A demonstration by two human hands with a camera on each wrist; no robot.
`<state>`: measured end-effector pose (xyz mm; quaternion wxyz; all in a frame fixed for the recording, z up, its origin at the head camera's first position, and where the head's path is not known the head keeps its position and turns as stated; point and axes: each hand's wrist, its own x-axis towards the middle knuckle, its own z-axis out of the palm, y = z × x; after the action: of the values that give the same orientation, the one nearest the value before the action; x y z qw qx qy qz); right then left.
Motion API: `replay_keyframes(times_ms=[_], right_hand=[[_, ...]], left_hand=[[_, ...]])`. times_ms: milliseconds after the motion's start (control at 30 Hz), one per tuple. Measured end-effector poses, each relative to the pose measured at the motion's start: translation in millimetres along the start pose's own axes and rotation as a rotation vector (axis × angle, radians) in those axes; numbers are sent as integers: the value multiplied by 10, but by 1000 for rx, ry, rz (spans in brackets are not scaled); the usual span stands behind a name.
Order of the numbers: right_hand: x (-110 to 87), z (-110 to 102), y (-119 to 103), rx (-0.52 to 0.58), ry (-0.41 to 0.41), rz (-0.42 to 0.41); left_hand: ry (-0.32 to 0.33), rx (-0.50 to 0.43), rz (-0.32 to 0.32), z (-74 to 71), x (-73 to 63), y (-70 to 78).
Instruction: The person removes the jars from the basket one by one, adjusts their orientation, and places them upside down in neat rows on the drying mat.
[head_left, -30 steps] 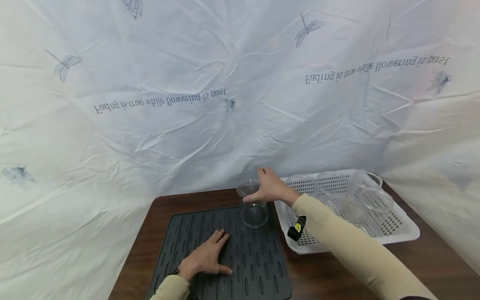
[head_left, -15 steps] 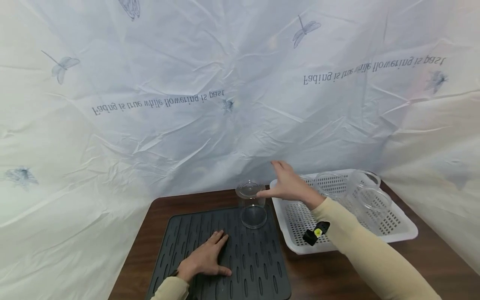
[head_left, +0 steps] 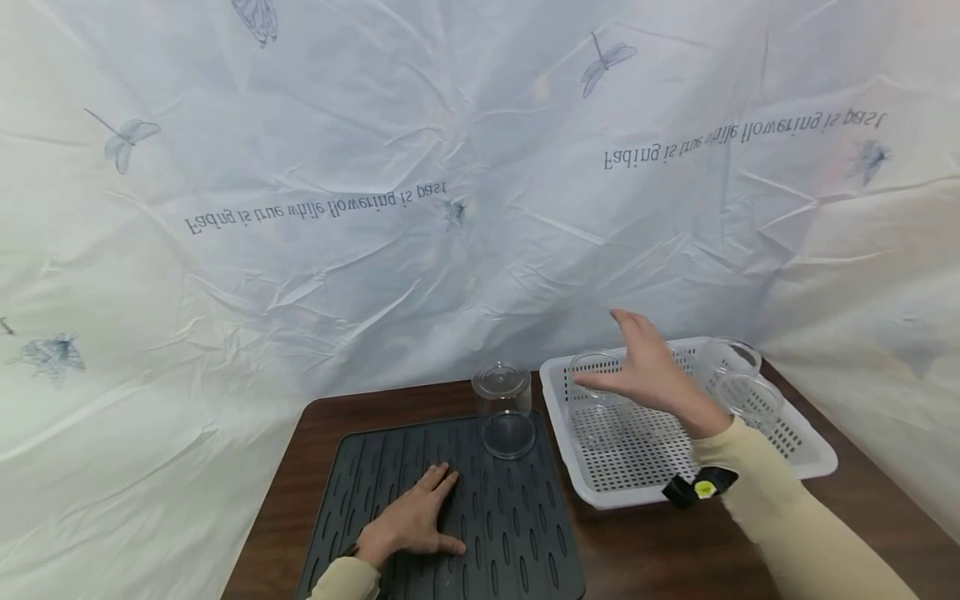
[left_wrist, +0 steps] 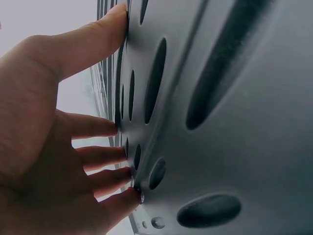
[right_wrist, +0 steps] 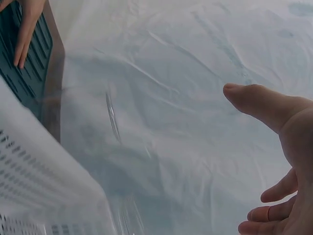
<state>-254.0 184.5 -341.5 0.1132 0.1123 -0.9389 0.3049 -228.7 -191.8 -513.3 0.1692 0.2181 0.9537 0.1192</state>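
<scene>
On the dark grey slotted mat (head_left: 525, 533), my left hand (head_left: 412, 518) rests with its fingers spread; the left wrist view shows its fingertips (left_wrist: 128, 196) touching the mat. A clear cup or jar (head_left: 504, 408) stands at the mat's far right corner, its closed end apparently upward. Over the white perforated basket (head_left: 600, 493) my right hand (head_left: 656, 371) hovers, thumb and fingers spread apart with nothing between them. One clear container (head_left: 596, 400) sits in the basket left of that hand. Two more clear containers (head_left: 738, 367) stand at the basket's right; the hand may hide another.
Both mat and basket lie on a dark brown wooden table (head_left: 637, 554). A pale printed sheet (head_left: 337, 275) hangs behind the table's far edge and along both sides. The basket's raised rim (head_left: 558, 433) stands close to the mat's right edge.
My right hand has left the clear cup on the mat and moved right, over the basket. The cup stays where it stood. The left hand has not moved.
</scene>
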Motion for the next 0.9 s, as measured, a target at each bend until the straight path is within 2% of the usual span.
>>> replay_keyframes(times_ms=[367,633,900], right_hand=[[-286,-319,344,-49,80,66],[-428,-462,539,-65,144,109],[-503,-535,739,-45,156,143]], left_hand=[[-8,-3,5,-18,4,6],[-6,10,1,-7,7,8],[-9,11,-4,-12,3,5]])
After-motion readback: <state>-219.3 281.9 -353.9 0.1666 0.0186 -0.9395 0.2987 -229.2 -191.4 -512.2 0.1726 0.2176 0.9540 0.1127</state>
